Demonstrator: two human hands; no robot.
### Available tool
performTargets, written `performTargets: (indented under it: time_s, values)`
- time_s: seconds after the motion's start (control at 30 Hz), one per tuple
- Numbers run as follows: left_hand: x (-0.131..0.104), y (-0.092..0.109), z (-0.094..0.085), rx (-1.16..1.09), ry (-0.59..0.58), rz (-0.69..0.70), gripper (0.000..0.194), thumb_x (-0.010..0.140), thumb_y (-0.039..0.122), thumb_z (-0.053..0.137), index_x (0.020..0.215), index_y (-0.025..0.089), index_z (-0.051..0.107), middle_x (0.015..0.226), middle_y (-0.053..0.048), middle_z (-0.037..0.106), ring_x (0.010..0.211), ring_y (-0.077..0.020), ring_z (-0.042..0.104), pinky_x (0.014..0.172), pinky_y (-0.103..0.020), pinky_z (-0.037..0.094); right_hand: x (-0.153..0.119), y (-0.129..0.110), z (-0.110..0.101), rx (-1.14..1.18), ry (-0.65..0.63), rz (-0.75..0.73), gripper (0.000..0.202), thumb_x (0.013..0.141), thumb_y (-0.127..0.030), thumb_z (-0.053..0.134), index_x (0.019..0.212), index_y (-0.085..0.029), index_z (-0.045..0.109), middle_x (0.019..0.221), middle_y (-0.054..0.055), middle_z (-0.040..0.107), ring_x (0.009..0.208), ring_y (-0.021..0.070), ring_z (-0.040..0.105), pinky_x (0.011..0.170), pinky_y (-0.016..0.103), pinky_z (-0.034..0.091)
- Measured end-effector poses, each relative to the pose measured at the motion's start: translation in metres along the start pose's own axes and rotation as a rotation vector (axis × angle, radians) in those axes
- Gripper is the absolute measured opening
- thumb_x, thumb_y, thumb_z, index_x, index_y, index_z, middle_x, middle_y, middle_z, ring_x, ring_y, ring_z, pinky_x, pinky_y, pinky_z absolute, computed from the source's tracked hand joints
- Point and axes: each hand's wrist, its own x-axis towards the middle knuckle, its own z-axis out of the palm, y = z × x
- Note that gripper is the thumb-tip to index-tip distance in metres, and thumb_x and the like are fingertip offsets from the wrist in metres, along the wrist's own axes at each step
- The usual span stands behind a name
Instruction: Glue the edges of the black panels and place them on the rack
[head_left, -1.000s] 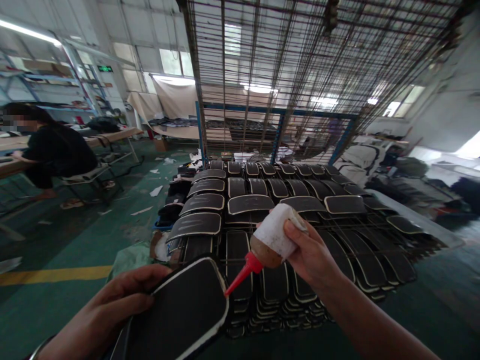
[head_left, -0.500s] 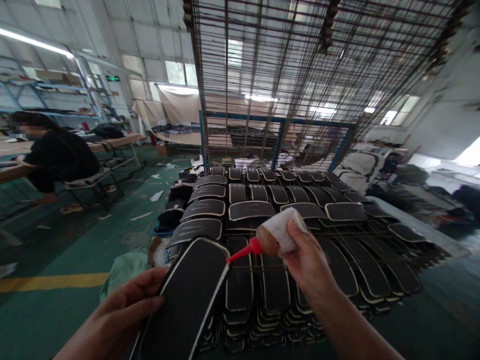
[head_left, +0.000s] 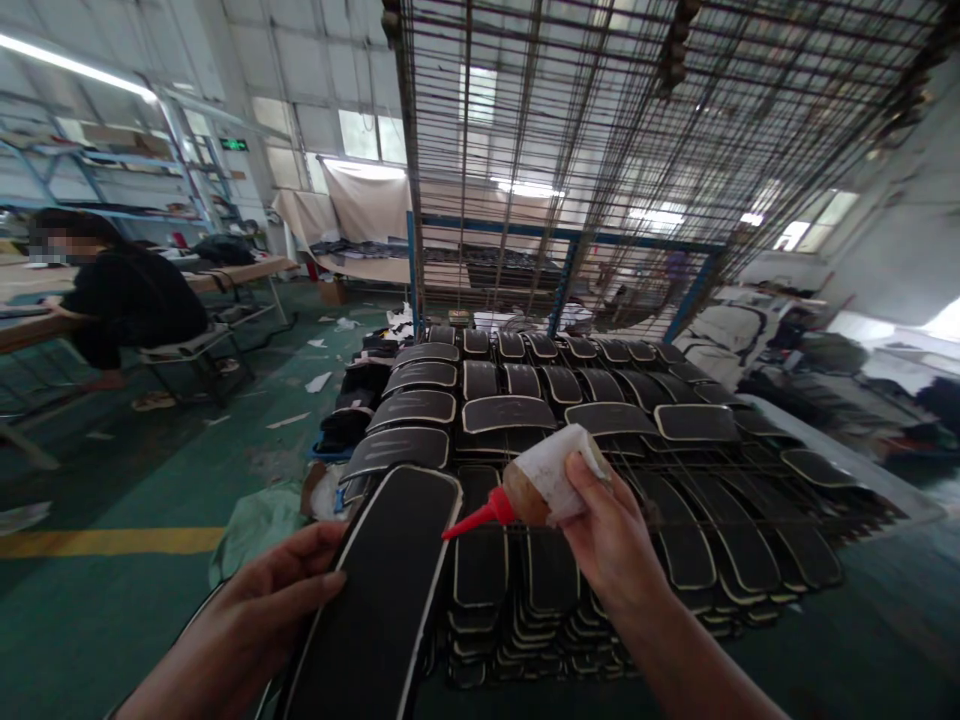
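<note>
Since the earlier frame: red nozzle [head_left: 480, 514] down from the panel's top right corner onto its right long side; panel raised slightly.

Dark panel [head_left: 379, 600] is held tilted in front of the near left corner of the rack [head_left: 564, 288], off the stacked panels [head_left: 506, 414]. Left hand [head_left: 274, 605]: grasping panel by its left edge, thumb on the face, other fingers mostly hidden. Right hand [head_left: 611, 515]: fingers wrapped round the bottle [head_left: 551, 475], tipped nozzle-down toward the left. Tip is at the pale border [head_left: 433, 600]; from here I can't tell if it touches or hovers.

To do it well, I'd say: keep the tip low on the border, run at an even pace, squeeze lightly and steadily so the line stays uniform and off the dark middle. Left hand should brace the panel against wobble, thumb clear of the border. Slow at corners; blobs look likeliest there.
</note>
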Motion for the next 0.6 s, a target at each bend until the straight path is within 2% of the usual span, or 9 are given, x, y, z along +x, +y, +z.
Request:
performTargets:
  time_s: [0.17,0.4,0.47,0.6]
  values:
    - [0.001,-0.001,0.001,0.002,0.031,0.002,0.041,0.071,0.011,0.08,0.107,0.021,0.062,0.097,-0.006,0.079,0.079,-0.0254,0.076,0.068,-0.036,0.063,-0.009,0.003,0.003,-0.041,-0.033,0.007,0.03,0.074,-0.038,0.088,0.096,-0.022,0.074,0.082,0.002,0.064,0.068,0.0167,0.058,0.059,0.024,0.052]
    - [0.002,0.005,0.007,-0.017,0.052,-0.014,0.046,0.07,0.01,0.079,0.111,0.02,0.061,0.091,-0.006,0.078,0.081,-0.03,0.077,0.064,-0.038,0.064,-0.02,0.011,0.002,-0.083,-0.061,0.059,0.037,0.072,-0.042,0.089,0.1,-0.025,0.072,0.086,0.003,0.064,0.077,0.0208,0.06,0.068,0.03,0.054]
    - [0.003,0.007,0.006,-0.017,0.056,-0.034,0.046,0.07,0.01,0.079,0.112,0.019,0.061,0.089,-0.006,0.077,0.077,-0.0281,0.077,0.064,-0.037,0.063,-0.024,0.013,0.002,-0.085,-0.107,0.059,0.035,0.075,-0.042,0.087,0.102,-0.026,0.072,0.087,0.004,0.065,0.079,0.0215,0.061,0.07,0.031,0.054]
    - [0.006,0.007,0.0,-0.022,0.069,-0.02,0.035,0.074,0.008,0.075,0.105,0.018,0.061,0.087,-0.006,0.076,0.07,-0.022,0.075,0.064,-0.034,0.063,-0.032,0.014,0.004,-0.061,-0.248,0.086,0.03,0.083,-0.039,0.08,0.108,-0.027,0.069,0.091,0.007,0.07,0.083,0.0252,0.065,0.074,0.037,0.056]
